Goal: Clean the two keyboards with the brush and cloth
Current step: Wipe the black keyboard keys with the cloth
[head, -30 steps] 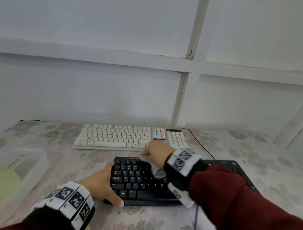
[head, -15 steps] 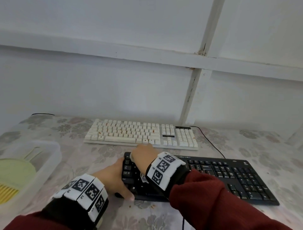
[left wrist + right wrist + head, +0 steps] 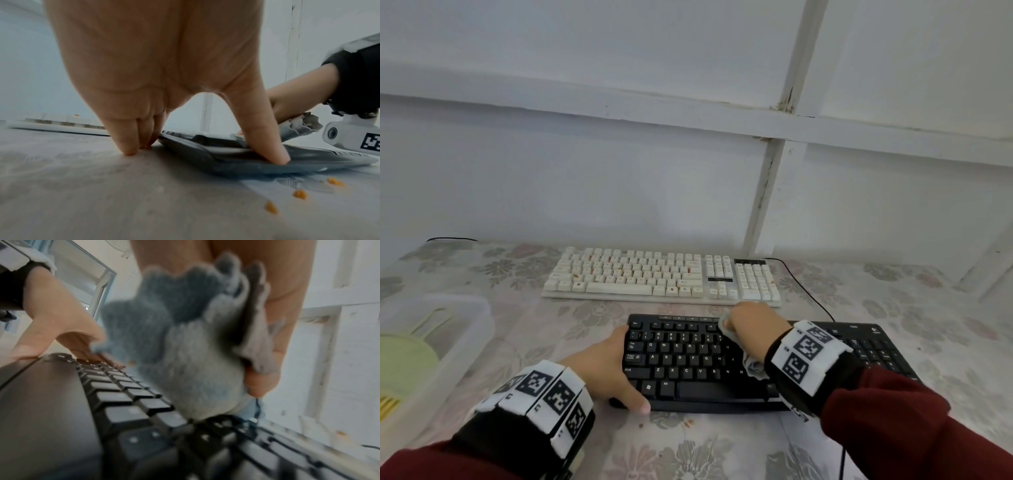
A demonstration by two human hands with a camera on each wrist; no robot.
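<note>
A black keyboard (image 3: 688, 366) lies nearest me, with a white keyboard (image 3: 661, 277) speckled with orange crumbs behind it. My right hand (image 3: 748, 329) grips a bunched grey cloth (image 3: 185, 356) and presses it onto the black keyboard's upper key rows, right of the middle of the letter block. A tail of the cloth (image 3: 753, 368) hangs under my wrist. My left hand (image 3: 606, 366) braces the black keyboard's left end, thumb (image 3: 265, 139) on the front edge and straight fingers (image 3: 127, 139) at the left edge. What seems to be the brush (image 3: 404, 366), pale green with yellow bristles, lies in a box.
A clear plastic box (image 3: 465, 329) stands at the left on the flowered tablecloth (image 3: 928, 342). Orange crumbs (image 3: 299, 194) lie on the tablecloth in front of the black keyboard. A black cable (image 3: 804, 291) runs from the white keyboard. A white wall rises close behind.
My right hand swept the cloth to the black keyboard's left end, then back right to the upper rows. My left hand stayed at the left end.
</note>
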